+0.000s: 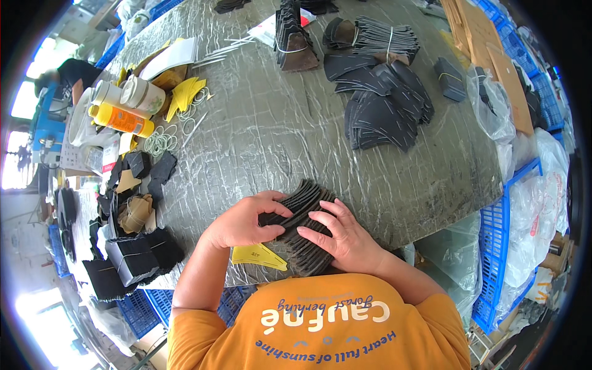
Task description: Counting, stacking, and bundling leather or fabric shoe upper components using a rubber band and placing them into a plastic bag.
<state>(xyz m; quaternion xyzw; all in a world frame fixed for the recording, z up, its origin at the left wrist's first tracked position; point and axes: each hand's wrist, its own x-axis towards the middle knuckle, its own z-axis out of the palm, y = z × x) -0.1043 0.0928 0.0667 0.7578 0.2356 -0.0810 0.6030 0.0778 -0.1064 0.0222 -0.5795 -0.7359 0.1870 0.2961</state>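
A fanned stack of thin black cut pieces lies at the near edge of the grey crinkled table. My left hand grips the stack's left side, thumb and fingers curled over its edges. My right hand rests flat on the stack's right side, fingers spread. A yellow paper piece lies on the table just under my left wrist.
More black pieces lie in piles and banded bundles at the far side. Bottles, rubber bands and yellow scraps sit far left, black bundles near left. Blue crates and plastic bags stand right. Another person sits far left.
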